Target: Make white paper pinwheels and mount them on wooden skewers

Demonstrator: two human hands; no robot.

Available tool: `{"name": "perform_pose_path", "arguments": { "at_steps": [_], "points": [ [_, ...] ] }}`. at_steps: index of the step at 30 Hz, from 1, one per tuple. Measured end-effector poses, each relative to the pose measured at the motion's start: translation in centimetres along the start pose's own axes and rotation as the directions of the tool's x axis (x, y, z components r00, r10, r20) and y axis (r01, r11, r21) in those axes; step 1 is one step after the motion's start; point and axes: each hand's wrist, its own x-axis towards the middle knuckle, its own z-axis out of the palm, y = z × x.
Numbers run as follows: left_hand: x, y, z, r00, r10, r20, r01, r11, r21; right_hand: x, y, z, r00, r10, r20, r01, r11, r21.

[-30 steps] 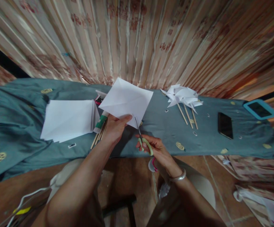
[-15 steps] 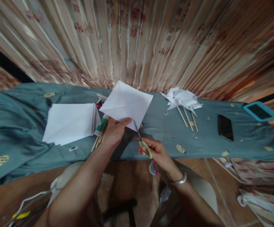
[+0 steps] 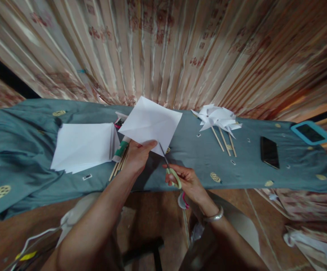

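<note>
My left hand (image 3: 138,156) pinches the near edge of a square white sheet of paper (image 3: 153,120), thumb on top and fingers hidden beneath. Faint diagonal creases run across the sheet. In my right hand (image 3: 187,180) are scissors (image 3: 174,177) with pale green handles, fingers through the loops. Their blades lie at the sheet's near corner, the tip close to my left thumb. Left of the sheet lies a stack of white paper (image 3: 81,145). Wooden sticks (image 3: 118,167) and a green-and-white roll (image 3: 121,149) lie partly behind my left hand.
White paper pinwheels (image 3: 218,117) on sticks lie to the right on the teal cloth (image 3: 191,158). Farther right are a black phone (image 3: 270,152) and a blue-framed device (image 3: 311,133). A small box (image 3: 120,121) sits behind the roll. A pleated curtain (image 3: 158,52) hangs behind the table.
Almost nothing differs. The paper and the scissors in my hands stay in nearly the same place, with only a very slight shift.
</note>
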Motion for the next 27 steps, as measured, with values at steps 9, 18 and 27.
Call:
{"name": "perform_pose_path", "arguments": {
  "at_steps": [9, 18, 27],
  "points": [
    [-0.7, 0.3, 0.4, 0.999, -0.032, 0.017, 0.032, 0.999, 0.008, -0.1, -0.3, 0.1, 1.000, -0.011, -0.012, 0.010, 1.000, -0.023],
    [-1.0, 0.4, 0.5, 0.997, -0.078, 0.003, 0.078, 0.997, 0.025, 0.1, -0.4, 0.2, 0.999, -0.016, -0.028, 0.016, 1.000, -0.001],
    [-1.1, 0.2, 0.5, 0.998, -0.051, 0.036, 0.049, 0.997, 0.053, 0.2, -0.5, 0.2, 0.999, -0.037, -0.022, 0.037, 0.999, -0.032]
  ]
}}
